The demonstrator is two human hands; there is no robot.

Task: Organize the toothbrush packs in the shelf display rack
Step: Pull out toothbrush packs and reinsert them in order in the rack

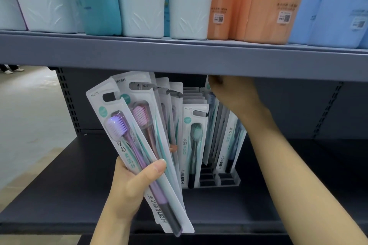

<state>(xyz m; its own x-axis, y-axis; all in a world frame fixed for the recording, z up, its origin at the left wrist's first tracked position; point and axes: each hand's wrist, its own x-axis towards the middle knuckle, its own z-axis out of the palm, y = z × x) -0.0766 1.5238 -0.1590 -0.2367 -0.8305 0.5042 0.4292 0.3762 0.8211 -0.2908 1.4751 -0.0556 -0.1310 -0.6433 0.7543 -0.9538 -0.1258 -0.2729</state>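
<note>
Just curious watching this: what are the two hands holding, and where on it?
Left hand grips a fan of toothbrush packs near their lower halves. Right hand reaches the racked packs' tops; its grip is hidden.

A shop aisle. Grey metal shelves (179, 55) on slotted uprights (67, 101) carry rows of like goods: labelled bottles (143, 2) with weight marks and QR stickers above, and below a clear rack (227, 179) of identical carded toothbrush packs (194, 141).
</note>
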